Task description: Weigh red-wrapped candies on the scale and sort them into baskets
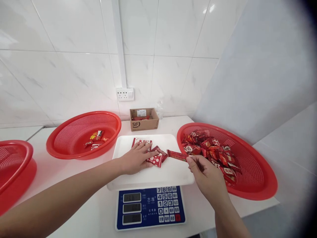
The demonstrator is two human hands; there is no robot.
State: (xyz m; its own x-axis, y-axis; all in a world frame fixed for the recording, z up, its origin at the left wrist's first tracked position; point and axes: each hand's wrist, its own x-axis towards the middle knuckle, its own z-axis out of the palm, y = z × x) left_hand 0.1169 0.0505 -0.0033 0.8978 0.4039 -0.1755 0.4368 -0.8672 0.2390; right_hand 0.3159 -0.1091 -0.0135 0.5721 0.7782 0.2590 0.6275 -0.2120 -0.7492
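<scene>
My left hand (137, 158) lies with its fingers spread over several red snack packets (156, 160) on the white tray (158, 180) of a digital scale. A packet with white dots and a darker red one show past the fingertips; others are partly covered by the hand. Between the thumb and fingers of my right hand (206, 172), a long slim red snack packet (177, 155) is pinched at one end. It points left above the tray's right side, its far tip close to the packets under my left hand.
The red basket (257, 190) at right holds many red packets (210, 150). Another red basket (56, 152) at left holds a few, with a third (27, 150) at the edge. A cardboard box (146, 125) stands behind the tray; the scale's keypad panel (151, 211) faces me.
</scene>
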